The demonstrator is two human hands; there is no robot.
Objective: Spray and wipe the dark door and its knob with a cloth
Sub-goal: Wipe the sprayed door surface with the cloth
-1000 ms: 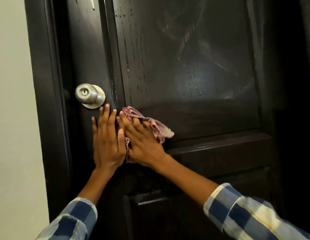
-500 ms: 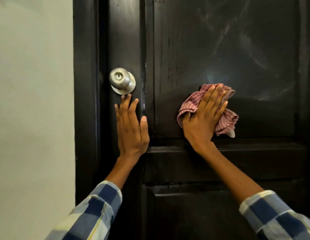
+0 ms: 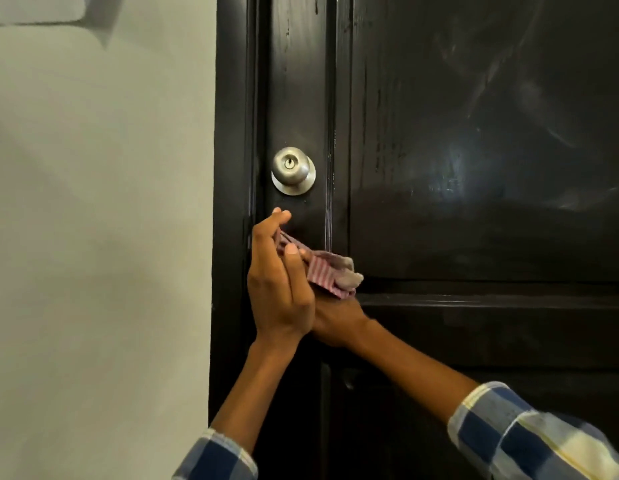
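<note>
Just below the silver door knob (image 3: 293,170), on the narrow left stile of the dark door (image 3: 474,133), both hands meet around a pink striped cloth (image 3: 327,271). The left hand (image 3: 278,289) stands edge-on nearest the camera, its fingers gently curled with the tips close under the knob and its thumb pressed onto the cloth, so it holds the fabric's upper edge. The right hand (image 3: 335,315) sits behind and to the right, largely hidden by the left hand and by the cloth; the cloth lies bunched over it, but how its fingers lie cannot be told. The cloth's loose end hangs out to the right, over the ledge where the upper panel meets the door's cross rail.

The knob, with a keyhole in its centre, sits apart from the fingertips, untouched. The big upper panel to the right shows pale smears and streaks catching the light. Left of the door runs its dark frame (image 3: 232,133), then a plain pale wall (image 3: 93,237). Blue-and-white checked sleeves (image 3: 529,434) cover both forearms at the near edge.
</note>
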